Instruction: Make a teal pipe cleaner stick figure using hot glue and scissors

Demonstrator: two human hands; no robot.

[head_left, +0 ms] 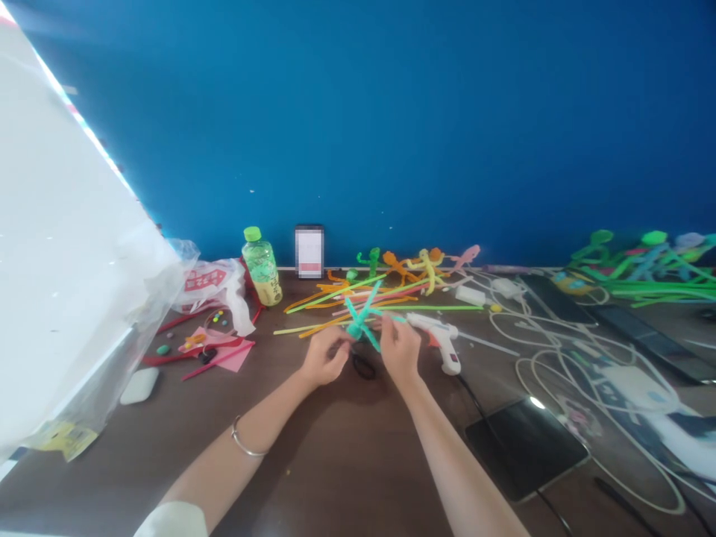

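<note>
Between my two hands is a teal pipe-cleaner figure (363,321) with several fuzzy limbs sticking out and a round bunched end at its lower left. My left hand (328,355) pinches that rounded end, thumb and fingers together. On the other side, my right hand (399,344) has its fingers closed on one of the limbs. Below the figure, black-handled scissors (363,366) lie on the table, partly hidden. A white hot glue gun (441,341) rests just right of my right hand. Behind the figure lie loose green, yellow and orange pipe cleaners (313,302).
Small finished pipe-cleaner figures (428,265) lean near the blue wall. A green-capped bottle (262,268) and a phone (309,252) stand at the back. White cables (520,365) and a black tablet (526,447) lie right; pink paper (232,354) and a white case (139,385) lie left.
</note>
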